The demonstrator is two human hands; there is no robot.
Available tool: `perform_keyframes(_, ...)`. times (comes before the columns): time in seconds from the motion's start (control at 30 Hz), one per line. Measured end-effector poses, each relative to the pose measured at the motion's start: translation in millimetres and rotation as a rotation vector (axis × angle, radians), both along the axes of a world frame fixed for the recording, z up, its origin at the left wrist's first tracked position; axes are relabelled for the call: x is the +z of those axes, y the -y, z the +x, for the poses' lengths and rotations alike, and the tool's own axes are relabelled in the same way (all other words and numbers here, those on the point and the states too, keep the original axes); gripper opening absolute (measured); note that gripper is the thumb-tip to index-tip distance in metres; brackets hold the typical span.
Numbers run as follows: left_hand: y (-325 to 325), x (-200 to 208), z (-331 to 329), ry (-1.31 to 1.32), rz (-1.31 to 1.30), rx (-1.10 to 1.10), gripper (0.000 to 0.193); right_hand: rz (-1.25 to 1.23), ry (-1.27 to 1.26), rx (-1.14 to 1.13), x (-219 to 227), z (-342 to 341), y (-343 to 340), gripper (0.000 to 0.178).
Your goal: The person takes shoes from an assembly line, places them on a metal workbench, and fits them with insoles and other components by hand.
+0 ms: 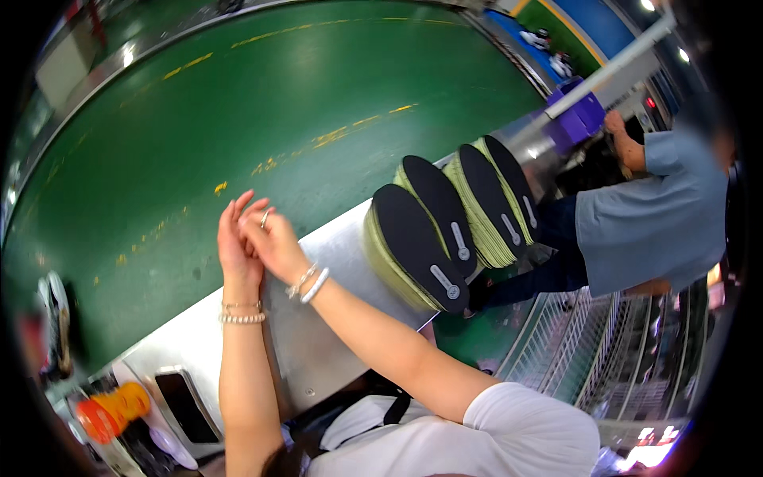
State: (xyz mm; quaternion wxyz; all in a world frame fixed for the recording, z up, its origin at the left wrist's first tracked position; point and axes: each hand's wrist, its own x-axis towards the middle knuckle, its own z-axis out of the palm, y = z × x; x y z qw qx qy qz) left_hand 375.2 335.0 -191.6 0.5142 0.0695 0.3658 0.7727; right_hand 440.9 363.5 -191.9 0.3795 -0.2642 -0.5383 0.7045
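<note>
My left hand (236, 242) is raised over the far edge of the metal table (334, 318), its fingers stretched upward and slightly bent. Against it rests my right hand (276, 245), which wears a ring; its fingers are loosely bent toward the left palm. The two hands touch, and no object shows in either. To their right, several stacks of shoe insoles (409, 246) stand in a row on the table. The insoles have black tops with a grey oblong mark near one end, and pale yellow-green edges.
A phone (187, 405) and an orange-yellow bottle (115, 411) lie at the table's left end. A person in a blue shirt (644, 215) stands at right, near a purple bin (578, 119). White wire racks (568, 342) are at lower right. Green floor (278, 95) lies beyond the table.
</note>
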Motion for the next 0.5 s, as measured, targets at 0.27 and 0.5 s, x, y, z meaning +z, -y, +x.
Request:
perform_keyframes(0.27,-3,-9,5,-0.072,-0.082,-0.036,0.033,-0.536,-0.334,0.188,-5,16,-31,0.05)
perform_keyframes(0.5,-1,-2,1,-0.244,-0.061,-0.129,0.027,-0.834,-0.626,0.159,0,19,-43,0.054)
